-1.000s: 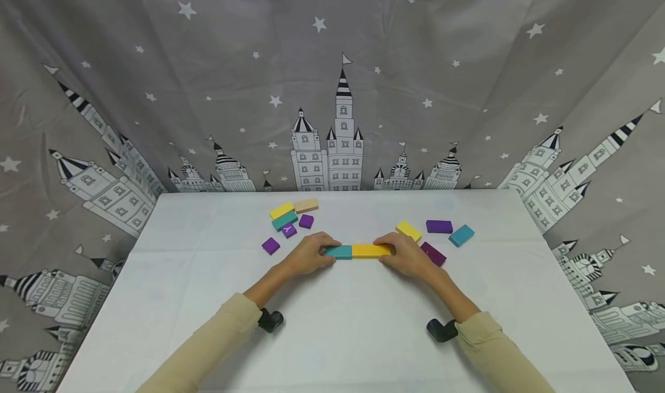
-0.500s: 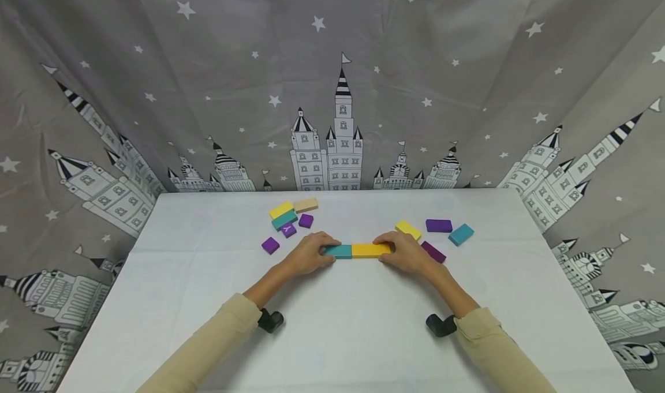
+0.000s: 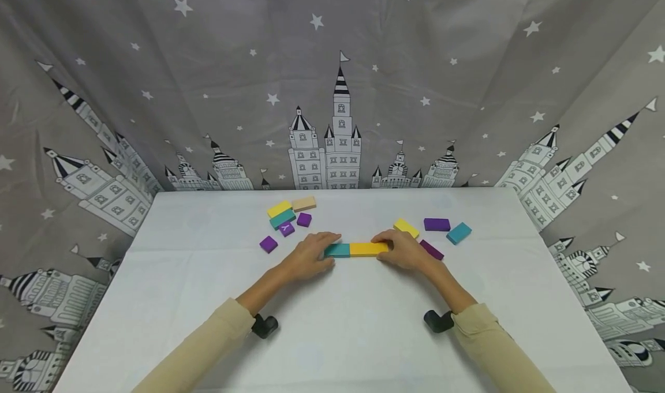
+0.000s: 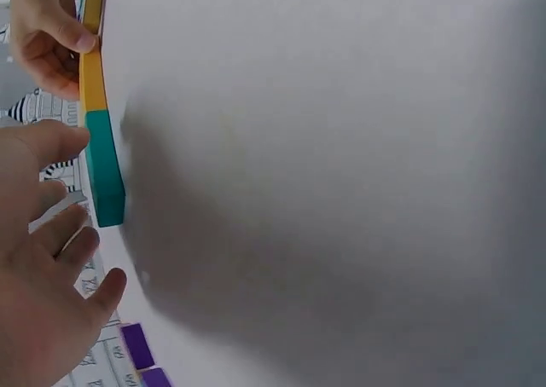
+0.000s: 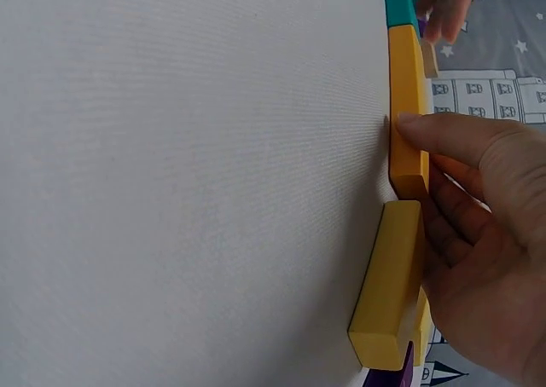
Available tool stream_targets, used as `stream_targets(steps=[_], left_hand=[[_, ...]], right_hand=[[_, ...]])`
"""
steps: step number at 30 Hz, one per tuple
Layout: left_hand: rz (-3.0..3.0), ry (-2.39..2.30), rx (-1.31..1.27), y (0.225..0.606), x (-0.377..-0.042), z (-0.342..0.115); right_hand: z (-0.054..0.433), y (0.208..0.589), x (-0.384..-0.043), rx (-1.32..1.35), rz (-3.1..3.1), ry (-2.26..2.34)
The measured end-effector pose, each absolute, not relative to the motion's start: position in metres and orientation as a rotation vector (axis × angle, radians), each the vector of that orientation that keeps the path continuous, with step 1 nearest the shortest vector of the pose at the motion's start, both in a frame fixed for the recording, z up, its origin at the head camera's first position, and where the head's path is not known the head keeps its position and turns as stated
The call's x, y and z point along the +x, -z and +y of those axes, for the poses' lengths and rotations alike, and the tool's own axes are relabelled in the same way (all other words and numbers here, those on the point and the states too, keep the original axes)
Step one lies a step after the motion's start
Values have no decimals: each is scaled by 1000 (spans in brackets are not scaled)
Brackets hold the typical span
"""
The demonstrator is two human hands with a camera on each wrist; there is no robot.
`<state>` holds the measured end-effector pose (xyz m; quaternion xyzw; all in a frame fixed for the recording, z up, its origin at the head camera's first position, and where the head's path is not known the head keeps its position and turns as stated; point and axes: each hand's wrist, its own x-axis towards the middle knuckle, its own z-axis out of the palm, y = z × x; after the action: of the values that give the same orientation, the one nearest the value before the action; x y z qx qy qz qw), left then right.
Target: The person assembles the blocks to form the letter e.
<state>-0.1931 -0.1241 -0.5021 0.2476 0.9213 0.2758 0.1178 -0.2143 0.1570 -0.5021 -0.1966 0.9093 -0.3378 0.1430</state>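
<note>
A teal block (image 3: 340, 250) and an orange-yellow block (image 3: 363, 249) lie end to end in a row on the white table. My left hand (image 3: 310, 255) is at the teal block's outer end, its fingers spread apart. In the left wrist view a gap shows between those fingers and the teal block (image 4: 105, 170), with the thumb near its edge. At the other end of the row, my right hand (image 3: 405, 250) pinches the orange-yellow block between thumb and fingers; the right wrist view shows the thumb on the face of this block (image 5: 407, 89).
Left of the row lie a yellow block (image 3: 279, 209), a teal block (image 3: 283, 219), a tan block (image 3: 303, 204) and several small purple pieces (image 3: 268, 244). To the right are a yellow block (image 3: 407, 228), a purple block (image 3: 437, 224), a blue block (image 3: 459, 233) and a maroon block (image 3: 432, 250).
My left fingers have spread and come off the teal block. The right hand keeps its pinch, and the two joined blocks stay in line.
</note>
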Motion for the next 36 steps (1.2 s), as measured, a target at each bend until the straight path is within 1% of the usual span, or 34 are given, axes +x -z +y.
stream_targets(steps=[7,10,16,24,31,36], left_hand=[[2741,-487,990,496,-179,-128],[2733,-376,1039,497,-172,-128],[2715,-229,1028,495,-163,-125],[2706,-87,988,498,-161,-121],[2701,-88,976,497,-159,-117],[2696,-81,963,494,-159,-117]], right_hand=[[157,501,-216,-561,2611,960],[157,501,-216,-570,2611,956],[155,500,-217,-545,2600,948],[159,494,-212,-557,2617,932],[183,486,-190,-502,2818,1055],[202,490,-171,-392,2926,1063]])
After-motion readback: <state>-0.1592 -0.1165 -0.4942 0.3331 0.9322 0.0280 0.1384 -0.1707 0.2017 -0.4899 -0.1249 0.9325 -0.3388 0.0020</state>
